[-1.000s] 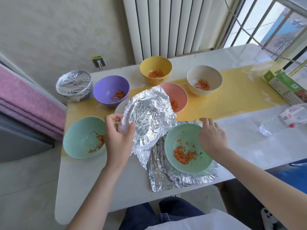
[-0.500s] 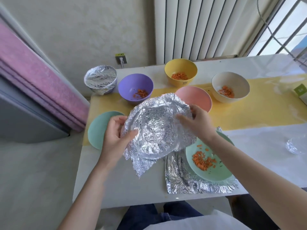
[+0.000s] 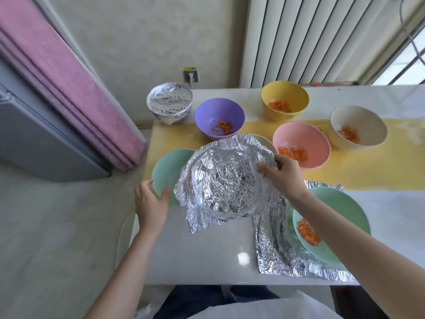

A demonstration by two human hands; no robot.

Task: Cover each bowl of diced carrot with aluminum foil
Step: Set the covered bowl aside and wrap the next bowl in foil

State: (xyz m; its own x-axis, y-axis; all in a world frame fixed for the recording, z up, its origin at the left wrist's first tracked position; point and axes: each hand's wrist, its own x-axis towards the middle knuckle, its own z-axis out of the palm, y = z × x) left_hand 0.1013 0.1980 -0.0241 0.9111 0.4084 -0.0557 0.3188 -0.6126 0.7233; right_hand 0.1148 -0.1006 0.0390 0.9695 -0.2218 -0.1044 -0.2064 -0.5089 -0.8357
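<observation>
One foil sheet point(image 3: 225, 185), right hand point(image 3: 284, 174) pinching edge

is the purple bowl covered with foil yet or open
Open. The purple bowl has no foil on its rim and its diced carrot shows plainly; only the far-left bowl is wrapped.

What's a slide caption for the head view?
Right hand pinches a moulded foil sheet; left hand grips the left green bowl by its rim; one far bowl is foil-covered.
</observation>
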